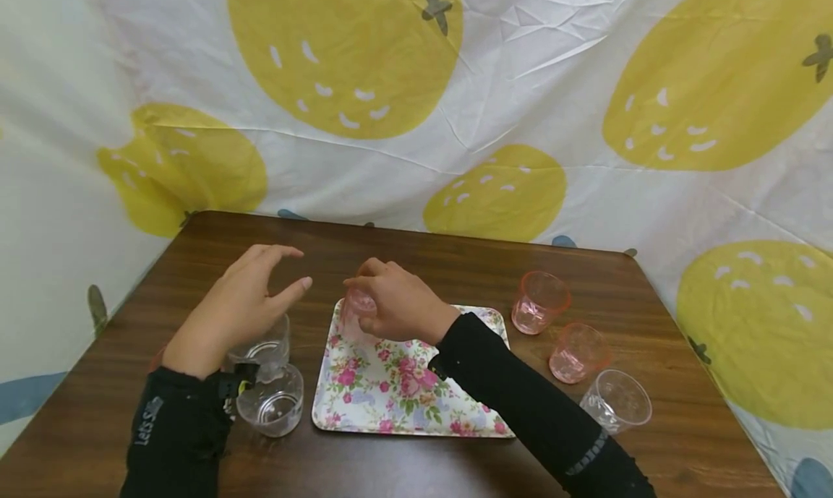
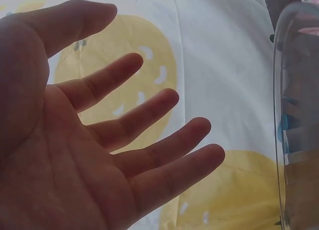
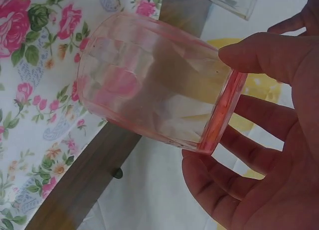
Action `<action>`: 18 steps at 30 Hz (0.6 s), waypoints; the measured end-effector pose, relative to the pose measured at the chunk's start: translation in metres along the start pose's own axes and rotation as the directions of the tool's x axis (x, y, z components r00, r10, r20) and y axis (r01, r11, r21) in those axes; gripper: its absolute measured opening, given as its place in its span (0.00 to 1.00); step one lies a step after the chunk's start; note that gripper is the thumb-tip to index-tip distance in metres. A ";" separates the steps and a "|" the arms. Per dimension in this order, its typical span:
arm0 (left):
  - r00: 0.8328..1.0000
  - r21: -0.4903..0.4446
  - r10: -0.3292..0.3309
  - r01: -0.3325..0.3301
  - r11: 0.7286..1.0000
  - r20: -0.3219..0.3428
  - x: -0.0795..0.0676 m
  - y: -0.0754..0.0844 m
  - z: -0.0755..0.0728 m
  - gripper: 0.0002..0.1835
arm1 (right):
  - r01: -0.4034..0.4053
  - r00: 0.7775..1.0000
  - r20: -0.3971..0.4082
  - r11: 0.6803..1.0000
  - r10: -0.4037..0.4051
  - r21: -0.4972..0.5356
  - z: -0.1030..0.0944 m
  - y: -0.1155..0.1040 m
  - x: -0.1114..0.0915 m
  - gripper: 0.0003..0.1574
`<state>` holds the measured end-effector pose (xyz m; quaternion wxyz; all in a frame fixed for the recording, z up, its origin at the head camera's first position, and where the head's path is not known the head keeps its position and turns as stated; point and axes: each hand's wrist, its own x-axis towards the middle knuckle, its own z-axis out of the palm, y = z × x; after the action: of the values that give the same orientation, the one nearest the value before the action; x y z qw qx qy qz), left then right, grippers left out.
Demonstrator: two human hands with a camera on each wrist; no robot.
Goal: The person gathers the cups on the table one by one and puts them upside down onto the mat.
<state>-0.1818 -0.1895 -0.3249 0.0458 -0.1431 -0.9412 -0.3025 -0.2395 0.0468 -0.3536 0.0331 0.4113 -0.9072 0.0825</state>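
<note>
My right hand (image 1: 405, 304) grips a pink-tinted clear glass (image 3: 149, 85) by its thick base, fingers and thumb around the edge. The glass is held upside down, its rim toward the flowered tray (image 1: 371, 404), over the far left corner. Whether the rim touches the tray I cannot tell. My left hand (image 1: 237, 299) hovers left of the tray, fingers apart and holding nothing; the left wrist view shows its bare palm (image 2: 84, 160). Below it stand two clear glasses, one (image 1: 273, 404) in front and one (image 1: 263, 350) partly covered by the hand.
Right of the tray stand two pink glasses, one (image 1: 539, 303) farther back and one (image 1: 578, 353) nearer, then a clear glass (image 1: 618, 400) by my right sleeve. A reddish rim peeks out behind my left wrist. A lemon-print cloth (image 1: 364, 165) hangs behind the brown table (image 1: 455, 249).
</note>
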 end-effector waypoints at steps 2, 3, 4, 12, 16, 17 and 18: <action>1.000 -0.002 0.001 -0.001 1.000 0.001 0.000 0.000 0.000 0.31 | -0.006 1.000 0.004 1.000 0.006 -0.001 0.002 0.001 0.000 0.32; 1.000 -0.003 0.002 -0.002 1.000 0.001 0.000 0.000 0.000 0.31 | -0.009 1.000 0.004 1.000 0.009 -0.001 0.002 0.001 0.001 0.32; 1.000 -0.004 0.004 -0.004 1.000 0.001 0.000 0.000 0.000 0.31 | -0.010 1.000 0.004 1.000 0.010 -0.001 0.003 0.002 0.001 0.32; 1.000 -0.007 0.005 -0.005 1.000 0.010 -0.001 -0.002 -0.002 0.31 | 0.016 1.000 -0.013 1.000 -0.016 0.009 0.007 0.005 0.004 0.31; 1.000 -0.005 0.006 -0.005 1.000 0.022 -0.001 -0.003 -0.003 0.31 | 0.030 0.999 -0.024 0.999 -0.030 0.011 0.010 0.007 0.004 0.30; 1.000 -0.004 0.007 -0.006 1.000 0.025 -0.001 -0.004 -0.004 0.31 | 0.031 0.999 -0.025 0.999 -0.031 0.012 0.011 0.007 0.004 0.30; 1.000 -0.002 0.006 -0.006 1.000 0.029 -0.001 -0.005 -0.004 0.31 | 0.032 0.999 -0.023 0.999 -0.032 0.015 0.012 0.007 0.004 0.31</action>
<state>-0.1819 -0.1957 -0.3245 0.0331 -0.1503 -0.9410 -0.3014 -0.2475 0.0468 -0.3656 0.0415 0.4249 -0.8994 0.0935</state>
